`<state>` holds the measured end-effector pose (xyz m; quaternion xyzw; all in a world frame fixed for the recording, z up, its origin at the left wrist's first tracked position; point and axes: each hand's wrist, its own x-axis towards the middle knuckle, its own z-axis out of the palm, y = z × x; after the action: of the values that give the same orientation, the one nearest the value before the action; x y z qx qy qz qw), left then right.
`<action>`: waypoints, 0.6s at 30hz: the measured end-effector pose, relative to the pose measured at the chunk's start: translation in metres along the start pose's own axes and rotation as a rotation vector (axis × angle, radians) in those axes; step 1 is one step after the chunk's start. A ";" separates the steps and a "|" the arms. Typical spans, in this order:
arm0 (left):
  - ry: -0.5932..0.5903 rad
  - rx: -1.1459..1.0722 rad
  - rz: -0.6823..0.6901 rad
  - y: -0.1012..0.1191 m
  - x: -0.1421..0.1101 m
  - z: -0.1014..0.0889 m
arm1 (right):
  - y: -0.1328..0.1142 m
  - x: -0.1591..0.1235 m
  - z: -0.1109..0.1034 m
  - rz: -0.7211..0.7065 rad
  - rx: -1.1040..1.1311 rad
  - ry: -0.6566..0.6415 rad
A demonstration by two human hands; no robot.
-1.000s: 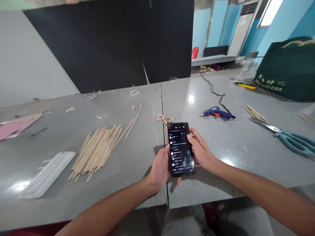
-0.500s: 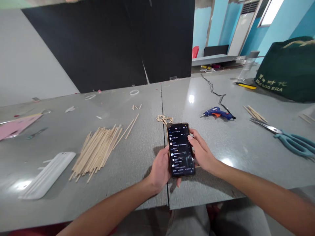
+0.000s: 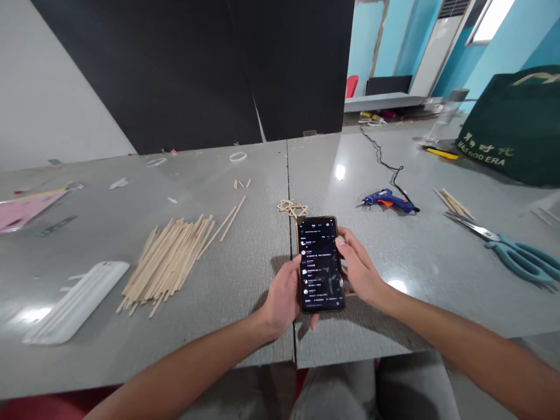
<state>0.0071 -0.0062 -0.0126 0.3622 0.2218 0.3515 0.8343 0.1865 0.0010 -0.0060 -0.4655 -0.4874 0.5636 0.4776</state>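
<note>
A smartphone (image 3: 321,268) with a dark screen of text lines is held upright between both hands near the table's front edge. My left hand (image 3: 282,300) grips its left side, the thumb along the edge and a fingertip showing below. On the other side my right hand (image 3: 359,265) holds the upper right edge, its thumb over the screen's border. Just beyond the phone's top lie small star shapes (image 3: 298,210) made of thin sticks. Part of another stick shows from behind the phone by my right hand.
Left of my hands lies a pile of wooden sticks (image 3: 168,262), with a white face mask (image 3: 76,303) beside it. To the right are a blue glue gun (image 3: 387,200), scissors (image 3: 520,256), several sticks (image 3: 455,203), a yellow cutter (image 3: 441,153) and a green bag (image 3: 510,128).
The view has shifted slightly, so things on the left sit a little lower-left or higher in the picture. Both hands keep the same hold on the smartphone, and its screen looks the same.
</note>
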 end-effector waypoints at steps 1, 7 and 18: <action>-0.008 0.007 0.007 -0.001 0.000 0.000 | -0.001 -0.001 0.000 -0.006 0.001 0.004; -0.014 0.036 0.014 -0.002 0.001 0.001 | 0.000 -0.001 0.000 -0.014 -0.004 0.017; -0.036 0.013 0.048 -0.008 0.006 -0.005 | 0.001 0.000 -0.003 -0.008 -0.003 0.025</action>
<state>0.0111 -0.0033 -0.0228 0.3789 0.2004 0.3633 0.8272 0.1889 0.0016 -0.0077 -0.4712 -0.4839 0.5551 0.4854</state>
